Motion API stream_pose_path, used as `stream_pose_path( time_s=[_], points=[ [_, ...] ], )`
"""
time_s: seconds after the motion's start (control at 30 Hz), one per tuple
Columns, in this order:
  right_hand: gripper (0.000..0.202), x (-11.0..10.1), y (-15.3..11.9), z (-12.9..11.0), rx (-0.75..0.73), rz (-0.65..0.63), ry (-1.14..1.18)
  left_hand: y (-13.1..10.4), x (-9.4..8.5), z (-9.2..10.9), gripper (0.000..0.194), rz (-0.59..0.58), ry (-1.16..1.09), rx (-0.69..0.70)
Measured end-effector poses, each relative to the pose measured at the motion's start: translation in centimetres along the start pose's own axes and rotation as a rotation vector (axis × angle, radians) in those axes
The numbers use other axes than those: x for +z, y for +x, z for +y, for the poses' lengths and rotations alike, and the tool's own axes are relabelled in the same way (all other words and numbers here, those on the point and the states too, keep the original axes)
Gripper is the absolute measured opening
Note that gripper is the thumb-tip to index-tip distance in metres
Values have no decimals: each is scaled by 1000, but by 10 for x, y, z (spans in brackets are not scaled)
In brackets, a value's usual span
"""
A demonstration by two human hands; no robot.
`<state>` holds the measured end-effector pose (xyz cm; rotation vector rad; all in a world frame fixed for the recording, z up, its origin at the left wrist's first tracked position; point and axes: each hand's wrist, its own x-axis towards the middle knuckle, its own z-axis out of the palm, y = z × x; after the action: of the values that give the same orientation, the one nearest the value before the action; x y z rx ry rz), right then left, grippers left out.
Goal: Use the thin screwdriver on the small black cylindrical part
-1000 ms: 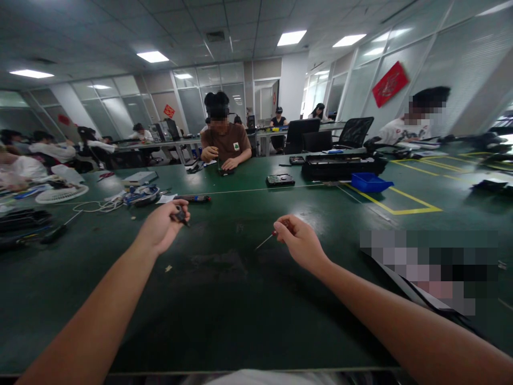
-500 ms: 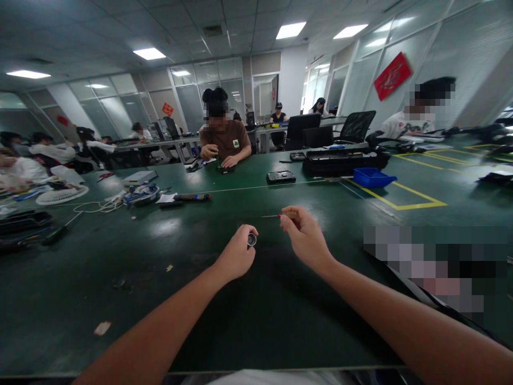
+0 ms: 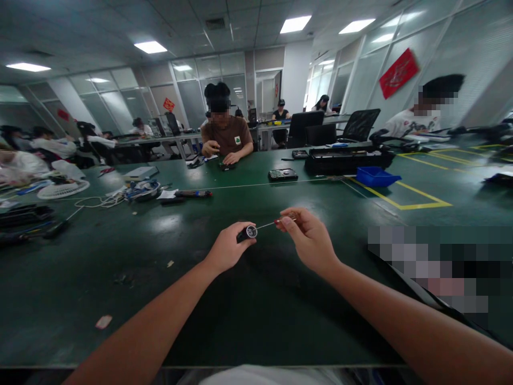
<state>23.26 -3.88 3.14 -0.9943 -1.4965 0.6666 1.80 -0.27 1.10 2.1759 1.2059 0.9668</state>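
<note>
Left hand [image 3: 228,250]: wrapped round a short black cylinder [image 3: 242,235] with a silver-rimmed open end, mid-frame.
Right hand [image 3: 315,239]: clamped on a thin steel-shafted, red-collared screwdriver [image 3: 277,221], right of centre.
Screwdriver tip [image 3: 258,229]: by the rim; touching or not, I can't tell.
Slip risk: should the cylinder roll, the tip could skid into the left hand.

An office serving as an electronics workshop: glass partitions [image 3: 452,64], ceiling light panels [image 3: 295,24] and black office chairs [image 3: 305,128], people [image 3: 226,133] seated at work, and a green surface [image 3: 276,326] carrying a blue bin [image 3: 377,177] and a device with exposed circuitry [image 3: 282,175], with a screwdriver [image 3: 277,221] held above it.
</note>
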Motion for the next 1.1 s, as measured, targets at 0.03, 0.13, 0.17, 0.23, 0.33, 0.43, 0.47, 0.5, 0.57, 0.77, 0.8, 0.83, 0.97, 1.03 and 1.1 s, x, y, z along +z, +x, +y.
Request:
stream_pose_path(
  time_s=[0.03,0.13,0.17,0.23,0.33,0.43,0.47,0.5,0.57,0.77,0.8,0.83,0.97,1.03,1.1],
  points=[
    [20,0,0,1,6,-18,-15,0,0,0,36,-3,-5,13],
    [20,1,0,3,13,-42,-49,-1,1,0,38,-15,-2,27],
    [20,1,0,3,14,-41,-58,-2,2,-1,38,-21,5,24],
    [21,0,1,1,18,-33,-104,-2,2,-4,39,-28,19,15],
    [26,-2,2,-2,30,-10,-233,-2,1,-7,41,-23,18,10],
    [34,-3,1,-3,15,-2,-300,-2,0,-7,40,-20,-7,13],
    [35,-3,1,-3,8,-8,-302,-2,-1,-6,40,-25,-15,13],
    [34,-3,1,-3,4,-20,-297,-2,-1,-5,39,-33,-20,12],
    [26,-2,0,-3,-6,-47,-264,-3,-1,-5,39,-45,-21,12],
    [17,-1,-1,-6,-63,-119,-224,-2,1,-6,39,-49,1,10],
    [18,-1,-1,-6,-56,-120,-234,-2,1,-6,39,-52,3,12],
    [22,-1,-1,-6,-42,-115,-244,-2,1,-6,39,-57,7,16],
    [41,-3,3,-6,43,-64,-301,-3,2,-5,39,-72,22,27],
    [38,-3,4,-6,61,-57,-336,-3,2,-4,38,-73,19,30],
    [32,-2,4,-6,52,-68,-359,-3,2,-4,37,-69,8,34]
  ],
)
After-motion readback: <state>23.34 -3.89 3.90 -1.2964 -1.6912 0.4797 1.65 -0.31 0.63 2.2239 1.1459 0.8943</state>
